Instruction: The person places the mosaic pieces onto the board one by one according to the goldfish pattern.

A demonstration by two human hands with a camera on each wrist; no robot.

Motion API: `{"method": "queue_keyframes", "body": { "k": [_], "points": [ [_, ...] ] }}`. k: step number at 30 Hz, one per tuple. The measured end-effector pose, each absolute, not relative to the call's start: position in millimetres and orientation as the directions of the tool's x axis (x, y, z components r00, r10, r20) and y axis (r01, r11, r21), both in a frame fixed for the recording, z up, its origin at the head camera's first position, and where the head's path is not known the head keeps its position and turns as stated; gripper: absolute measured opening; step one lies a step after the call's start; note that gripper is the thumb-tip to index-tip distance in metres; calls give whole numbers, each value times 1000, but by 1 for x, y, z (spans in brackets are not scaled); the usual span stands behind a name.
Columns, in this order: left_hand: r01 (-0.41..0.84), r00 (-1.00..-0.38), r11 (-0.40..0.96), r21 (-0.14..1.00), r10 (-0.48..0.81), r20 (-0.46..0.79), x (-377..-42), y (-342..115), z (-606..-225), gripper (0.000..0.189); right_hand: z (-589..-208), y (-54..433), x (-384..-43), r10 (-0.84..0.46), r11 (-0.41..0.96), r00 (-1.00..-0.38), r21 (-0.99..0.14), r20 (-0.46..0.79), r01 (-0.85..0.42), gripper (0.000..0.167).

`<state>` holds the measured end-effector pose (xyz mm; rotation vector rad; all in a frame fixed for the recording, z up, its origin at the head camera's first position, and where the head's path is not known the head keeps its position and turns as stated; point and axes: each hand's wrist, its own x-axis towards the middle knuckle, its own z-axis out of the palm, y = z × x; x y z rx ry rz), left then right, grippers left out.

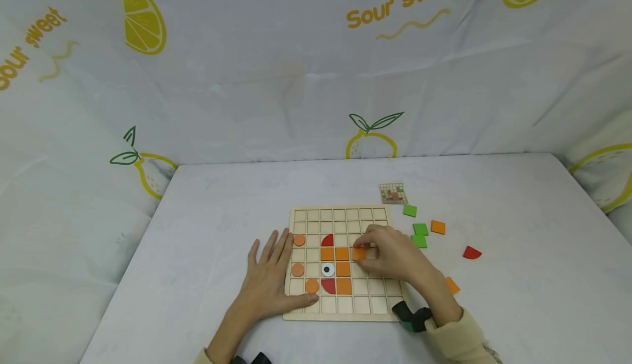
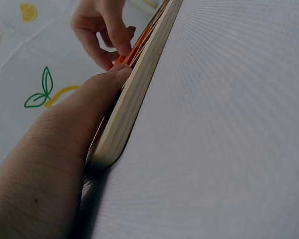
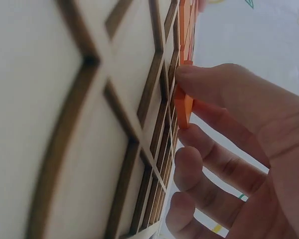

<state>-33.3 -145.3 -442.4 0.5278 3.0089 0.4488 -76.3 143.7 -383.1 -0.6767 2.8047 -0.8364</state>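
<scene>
A light wooden grid board (image 1: 340, 317) lies on the table. My left hand (image 1: 269, 279) is spread along its left side, with the fingers straight and the thumb resting over the front left part. My right hand (image 1: 397, 251) pinches an orange square tile (image 3: 183, 107) between thumb and fingers, close over the grid just right of the other orange squares. Set in the board are several orange squares (image 1: 343, 269), orange discs (image 1: 298, 269), two red quarter-circle tiles (image 1: 328, 286) and a white eye disc (image 1: 327, 269).
Right of the board lie several green squares (image 1: 420, 229), loose orange squares (image 1: 438, 227) and a red quarter-circle piece (image 1: 472, 252). A small pattern card (image 1: 393, 194) sits behind the board's back right corner. A lemon-print cloth (image 1: 257, 78) hangs behind the table.
</scene>
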Motion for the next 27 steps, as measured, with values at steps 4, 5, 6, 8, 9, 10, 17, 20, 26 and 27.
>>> {"method": "queue_keyframes", "body": {
  "k": [4, 5, 6, 8, 9, 10, 17, 20, 26, 27],
  "points": [
    [322, -941, 899, 297, 339, -4, -34, -145, -442, 132, -384, 143, -77, -459, 744, -888, -551, -10, -378, 21],
    [323, -941, 898, 299, 340, -2, -34, -145, -442, 132, -385, 144, -77, -459, 744, -888, -551, -10, -378, 22],
    [325, -940, 898, 298, 341, -2, -34, -145, -442, 132, -385, 144, -77, -459, 744, -888, -551, -10, -378, 22],
    [327, -939, 896, 299, 343, 0, -34, -145, -442, 132, -386, 144, -77, -463, 739, -886, -555, -8, -381, 22],
    [328, -939, 896, 298, 343, 0, -34, -145, -442, 132, -386, 144, -77, -465, 736, -885, -559, -8, -381, 22],
    [329, -939, 896, 299, 344, 2, -34, -145, -442, 132, -386, 144, -77, -466, 734, -885, -562, -10, -381, 22],
    [324, -940, 897, 301, 341, -2, -33, -145, -442, 131, -386, 144, -78, -470, 728, -882, -578, -29, -369, 25],
    [322, -941, 898, 299, 338, -4, -33, -145, -442, 131, -387, 144, -78, -471, 726, -882, -583, -34, -365, 26],
    [329, -939, 895, 302, 343, 7, -33, -145, -442, 131, -386, 144, -77, -472, 724, -881, -589, -41, -360, 28],
    [329, -939, 895, 302, 344, 6, -33, -146, -442, 131, -386, 144, -77, -472, 723, -881, -591, -42, -359, 28]
  ]
}}
